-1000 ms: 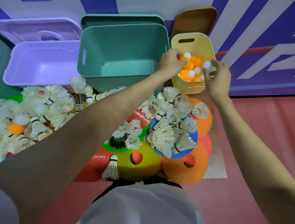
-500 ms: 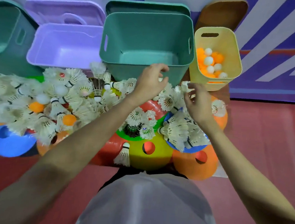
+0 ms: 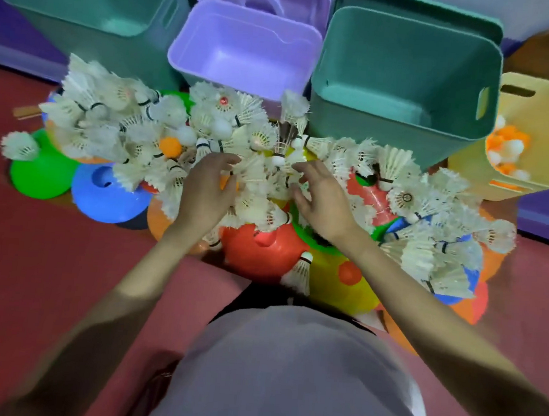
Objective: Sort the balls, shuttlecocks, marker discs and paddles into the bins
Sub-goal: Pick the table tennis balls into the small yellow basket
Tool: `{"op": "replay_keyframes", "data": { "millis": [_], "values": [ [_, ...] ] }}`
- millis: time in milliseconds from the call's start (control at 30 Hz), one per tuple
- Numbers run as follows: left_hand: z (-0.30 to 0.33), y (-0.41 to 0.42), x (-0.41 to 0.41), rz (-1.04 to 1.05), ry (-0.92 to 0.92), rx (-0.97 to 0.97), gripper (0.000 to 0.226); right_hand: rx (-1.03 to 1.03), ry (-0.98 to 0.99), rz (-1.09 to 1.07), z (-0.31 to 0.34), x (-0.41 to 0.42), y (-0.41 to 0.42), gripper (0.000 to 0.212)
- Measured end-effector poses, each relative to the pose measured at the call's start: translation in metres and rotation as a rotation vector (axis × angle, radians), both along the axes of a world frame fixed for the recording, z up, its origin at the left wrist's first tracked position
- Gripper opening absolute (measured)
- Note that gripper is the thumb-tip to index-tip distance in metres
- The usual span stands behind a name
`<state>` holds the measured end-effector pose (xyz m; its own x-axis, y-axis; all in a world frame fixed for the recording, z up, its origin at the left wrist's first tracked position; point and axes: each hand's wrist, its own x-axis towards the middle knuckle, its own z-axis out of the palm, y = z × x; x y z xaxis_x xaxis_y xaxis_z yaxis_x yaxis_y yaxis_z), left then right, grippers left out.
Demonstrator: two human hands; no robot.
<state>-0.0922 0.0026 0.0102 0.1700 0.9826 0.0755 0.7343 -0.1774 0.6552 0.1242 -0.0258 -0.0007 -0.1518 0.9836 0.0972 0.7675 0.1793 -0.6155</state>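
Note:
A heap of white shuttlecocks [image 3: 256, 170] lies over coloured marker discs on the red floor. My left hand [image 3: 205, 189] and my right hand [image 3: 320, 198] are both down in the middle of the heap, fingers loosely curved and touching feathers, with no clear grip on anything. An orange ball [image 3: 170, 146] and white balls [image 3: 187, 135] sit among the shuttlecocks to the left of my left hand. The small yellow bin [image 3: 548, 137] at the far right holds orange and white balls.
Behind the heap stand a purple bin [image 3: 246, 51] and two teal bins [image 3: 405, 70] [image 3: 95, 0]. Discs around the heap: green [image 3: 39, 176], blue [image 3: 110, 191], red [image 3: 263, 253], yellow [image 3: 336, 285]. A wooden handle [image 3: 28, 111] pokes out at the left.
Both hands left the yellow ball bin and came down and left into the shuttlecock heap. The view swung left, so the yellow bin now sits at the far right.

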Motion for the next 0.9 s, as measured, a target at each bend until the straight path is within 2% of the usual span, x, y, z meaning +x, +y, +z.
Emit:
{"op": "replay_keyframes", "data": {
  "millis": [267, 433, 533, 700, 833, 900],
  "values": [
    [-0.013, 0.011, -0.04, -0.225, 0.182, -0.164, 0.049, 0.014, -0.02, 0.037, 0.005, -0.049, 0.042, 0.032],
    [-0.021, 0.02, -0.039, -0.309, 0.175, -0.136, 0.044, 0.02, -0.051, 0.007, 0.005, -0.066, 0.065, 0.033],
    [-0.02, 0.027, -0.046, -0.252, 0.085, -0.128, 0.04, 0.01, -0.079, 0.007, 0.005, -0.074, 0.079, 0.035],
    [-0.014, 0.039, -0.075, -0.015, -0.096, 0.006, 0.037, -0.037, -0.133, 0.023, -0.002, -0.094, 0.109, 0.042],
    [-0.014, 0.044, -0.092, 0.051, -0.125, 0.014, 0.037, -0.049, -0.2, 0.033, -0.009, -0.113, 0.131, 0.051],
    [-0.015, 0.043, -0.095, 0.043, -0.122, -0.004, 0.037, -0.063, -0.24, 0.029, -0.012, -0.117, 0.139, 0.049]
  ]
}}
